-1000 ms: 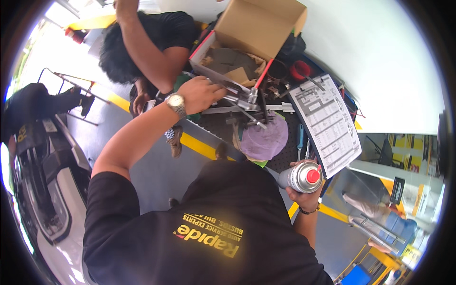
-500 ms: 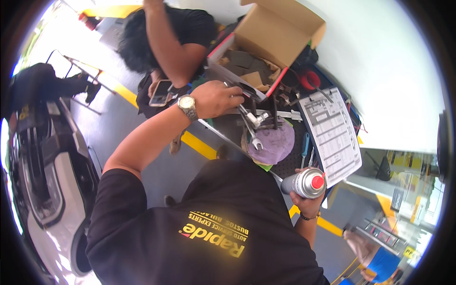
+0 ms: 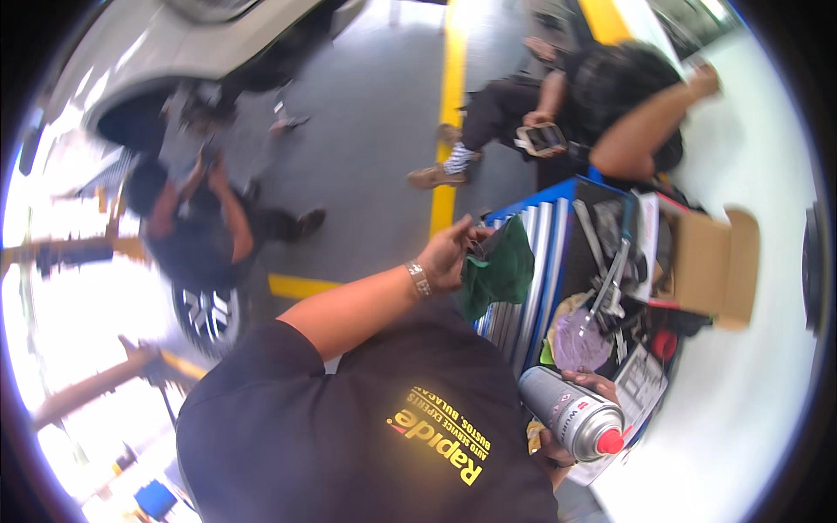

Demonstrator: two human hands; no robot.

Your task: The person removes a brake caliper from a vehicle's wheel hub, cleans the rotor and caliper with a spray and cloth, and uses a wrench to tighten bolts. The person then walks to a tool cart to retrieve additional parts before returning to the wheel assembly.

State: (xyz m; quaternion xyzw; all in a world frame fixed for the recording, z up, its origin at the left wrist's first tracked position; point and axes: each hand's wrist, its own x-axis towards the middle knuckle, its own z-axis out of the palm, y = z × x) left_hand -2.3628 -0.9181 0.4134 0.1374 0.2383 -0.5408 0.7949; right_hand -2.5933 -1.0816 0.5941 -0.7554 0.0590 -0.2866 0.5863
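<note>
My left hand [image 3: 446,254], with a watch on its wrist, is closed on a dark green cloth [image 3: 506,272]. The cloth hangs beside the drawer fronts of a blue tool cart [image 3: 534,261]. Some small dark thing seems to sit at my fingertips, too blurred to make out. In my right hand [image 3: 595,383] is a grey spray can [image 3: 562,405] with a red cap, tilted with its cap toward the lower right. My fingers wrap round the can near the cart's near end.
On the cart lie wrenches [image 3: 610,275], a lilac cloth [image 3: 580,344] and a sheet of paper [image 3: 641,376]. An open cardboard box [image 3: 719,270] sits by the wall. One person [image 3: 623,113] sits beyond the cart with a phone; another [image 3: 192,218] crouches at a car wheel.
My view has swung leftward. My left hand has come away from the tools on the cart and now holds the green cloth. The spray can stays in my right hand.
</note>
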